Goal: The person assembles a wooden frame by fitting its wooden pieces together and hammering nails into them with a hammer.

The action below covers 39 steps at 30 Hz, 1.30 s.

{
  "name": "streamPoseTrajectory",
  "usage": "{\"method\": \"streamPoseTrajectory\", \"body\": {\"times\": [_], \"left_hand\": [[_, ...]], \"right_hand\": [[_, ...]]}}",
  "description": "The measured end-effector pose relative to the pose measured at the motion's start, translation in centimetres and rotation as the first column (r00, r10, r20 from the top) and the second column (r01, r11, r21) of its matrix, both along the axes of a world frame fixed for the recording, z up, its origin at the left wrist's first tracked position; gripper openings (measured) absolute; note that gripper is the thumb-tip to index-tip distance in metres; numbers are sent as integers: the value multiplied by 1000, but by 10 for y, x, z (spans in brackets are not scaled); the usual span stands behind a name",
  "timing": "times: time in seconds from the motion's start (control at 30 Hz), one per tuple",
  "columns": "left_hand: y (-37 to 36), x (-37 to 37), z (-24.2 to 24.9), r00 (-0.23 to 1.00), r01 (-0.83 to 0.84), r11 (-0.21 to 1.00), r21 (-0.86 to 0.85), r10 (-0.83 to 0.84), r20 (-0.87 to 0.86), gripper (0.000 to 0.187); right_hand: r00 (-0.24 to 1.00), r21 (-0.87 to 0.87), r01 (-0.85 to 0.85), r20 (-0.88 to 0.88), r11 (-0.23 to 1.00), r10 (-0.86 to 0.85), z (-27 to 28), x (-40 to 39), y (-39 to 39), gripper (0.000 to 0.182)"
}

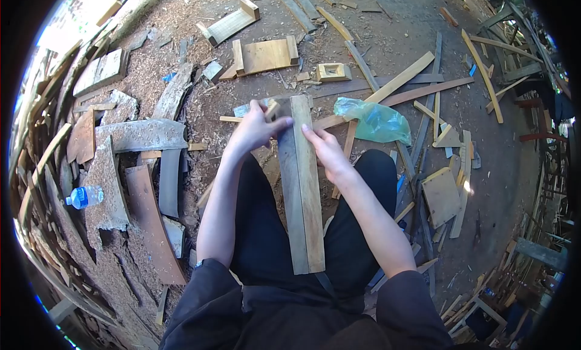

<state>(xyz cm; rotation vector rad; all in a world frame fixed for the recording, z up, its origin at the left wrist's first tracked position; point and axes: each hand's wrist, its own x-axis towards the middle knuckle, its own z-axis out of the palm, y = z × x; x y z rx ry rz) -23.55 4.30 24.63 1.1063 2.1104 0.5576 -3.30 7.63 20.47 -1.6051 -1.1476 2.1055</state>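
Observation:
Two long, narrow wooden boards lie side by side lengthwise over my lap: a grey-brown board (292, 192) on the left and a paler board (310, 192) on the right. My right hand (328, 151) is closed on the right edge of the paler board, its thumb on top. My left hand (259, 131) is at the far end of the grey-brown board, its thumb reaching to the board's edge. Between the thumb and fingers of that hand shows a small wooden block (272, 111); its lower part is hidden.
A crumpled green plastic bag (378, 121) lies beyond my right knee, among scattered wood strips (405, 77). Ahead are a shallow wooden tray-like piece (265, 56) and a small wooden frame (333, 72). A water bottle (85, 197) lies at left on rough planks.

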Motion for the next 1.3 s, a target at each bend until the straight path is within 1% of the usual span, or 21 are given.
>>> {"method": "streamPoseTrajectory", "body": {"times": [0.03, 0.07, 0.1, 0.17, 0.2, 0.27, 0.3, 0.33, 0.43, 0.47, 0.5, 0.57, 0.63, 0.8, 0.9, 0.93, 0.97, 1.03, 1.17, 1.23, 1.3], "left_hand": [[-5, -1, 0, 934, -38, 999, -31, 46, 355, 82], [-8, -4, -2, 914, -47, 994, -100, 83, 396, 83], [-12, -7, -12, 914, -49, 994, -103, 86, 396, 83], [-23, -13, -36, 959, -63, 996, 65, 42, 281, 80], [-26, -12, -18, 978, -74, 997, 21, 69, 196, 73], [-37, -38, -37, 974, -67, 997, 39, 57, 218, 69], [-42, -47, -45, 970, -50, 997, 59, 35, 240, 66], [-47, -46, -13, 966, -69, 997, 40, 57, 251, 61], [-70, -63, -13, 956, -127, 978, 167, 76, 284, 50], [-76, -67, -7, 960, -131, 984, 121, 96, 262, 47], [-76, -79, -9, 965, -81, 992, 100, 53, 258, 51], [-88, -88, -14, 934, -163, 980, 111, 117, 339, 56], [-90, -99, -11, 955, -152, 986, 62, 131, 267, 61], [-92, -102, 17, 964, -217, 975, 35, 209, 162, 59], [-94, -105, 25, 960, -211, 977, -7, 209, 186, 56], [-97, -111, 16, 985, -152, 988, 28, 149, 89, 53], [-102, -115, 7, 984, -159, 987, 26, 156, 88, 53], [-106, -120, 0, 985, -77, 985, 154, 52, 162, 55], [-106, -115, 11, 972, -83, 989, 123, 53, 229, 53], [-100, -115, 11, 991, -56, 997, 59, 48, 125, 50], [-96, -119, -2, 990, -11, 996, 85, -1, 139, 49]], "right_hand": [[997, 112, 36, -75, 993, -28, -11, -3, -4, 57], [988, 215, 80, -150, 973, -48, -21, -3, -7, 53], [988, 213, 78, -150, 974, -47, -18, -4, -9, 53], [979, 156, 158, -157, 975, -133, -3, -7, -12, 45], [983, 174, 149, -137, 973, -126, 0, -5, -11, 47], [987, 241, 147, -104, 959, -125, -4, 4, -2, 50], [973, 261, 216, -134, 941, -187, 6, 6, 1, 44], [970, 236, 222, -151, 946, -190, 5, 14, 8, 44], [969, 221, 230, -143, 948, -202, 11, 34, 20, 45], [967, 221, 235, -146, 946, -207, 13, 37, 22, 44], [966, 221, 239, -149, 946, -210, 15, 38, 22, 44], [964, 231, 247, -153, 941, -215, 17, 35, 21, 44], [962, 239, 254, -160, 937, -220, 19, 29, 21, 44], [983, 278, 164, -121, 946, -135, 13, 15, 17, 47], [990, 292, 130, -98, 948, -106, 11, 6, 10, 48], [990, 290, 123, -98, 949, -98, 11, 5, 8, 48], [992, 287, 115, -82, 951, -95, 12, 5, 6, 48], [994, 290, 105, -71, 951, -88, 17, 5, 5, 48], [994, 301, 100, -66, 948, -84, 31, 10, 7, 47], [993, 292, 111, -80, 950, -91, 34, 13, 11, 46], [995, 294, 96, -65, 951, -80, 31, 18, 14, 46]]}}
